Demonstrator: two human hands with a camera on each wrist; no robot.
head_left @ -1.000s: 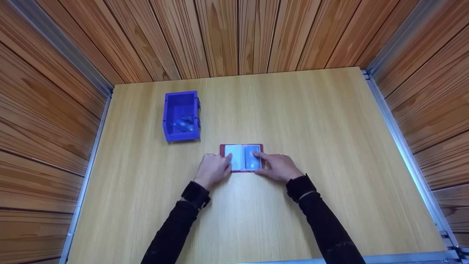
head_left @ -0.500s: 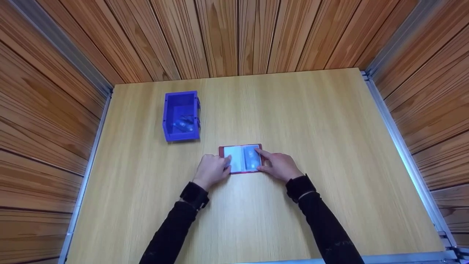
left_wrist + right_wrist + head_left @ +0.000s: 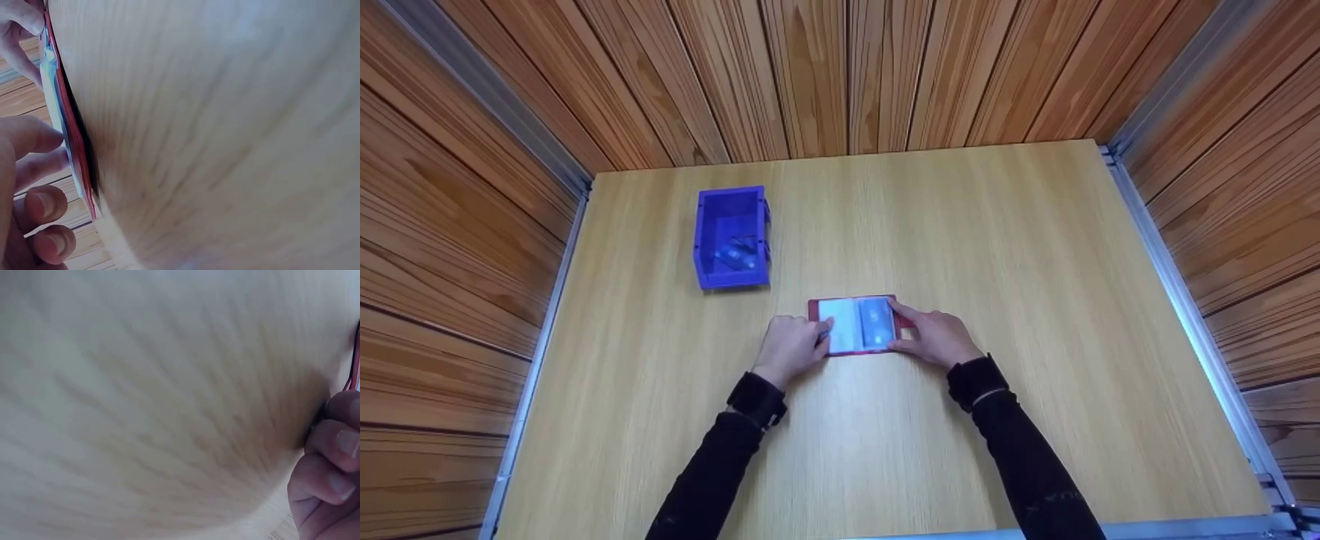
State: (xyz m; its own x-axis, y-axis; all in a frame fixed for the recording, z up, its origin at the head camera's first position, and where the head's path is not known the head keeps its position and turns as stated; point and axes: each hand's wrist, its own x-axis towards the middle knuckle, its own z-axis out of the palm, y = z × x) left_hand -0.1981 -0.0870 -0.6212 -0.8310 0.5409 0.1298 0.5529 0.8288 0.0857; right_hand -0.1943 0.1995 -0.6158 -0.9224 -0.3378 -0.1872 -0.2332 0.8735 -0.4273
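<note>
A small red card holder [image 3: 840, 325] lies spread open on the table, with pale, glossy plastic sleeves on both sides. My left hand [image 3: 790, 346] holds its left side, a thumb and a finger on the pale page. In the left wrist view, that hand's [image 3: 31, 185] other fingers are curled, and the red cover [image 3: 70, 115] shows edge-on. At the right edge, my right hand [image 3: 936, 337] grips the holder between a finger near the top corner and the thumb near the bottom. The right wrist view shows curled fingers [image 3: 332, 453] beside a sliver of red cover.
A blue plastic bin [image 3: 731, 279] stands on the wooden table [image 3: 997, 247], farther back and to the left. Crumpled clear plastic [image 3: 737, 255] lies inside it. Wood-panelled walls [image 3: 877, 82] and metal rails [image 3: 1185, 315] border the tabletop.
My right hand's upper finger has slid from the right sleeve outward to the holder's top right corner. The holder has shifted very slightly left. My left hand stays on the left page.
</note>
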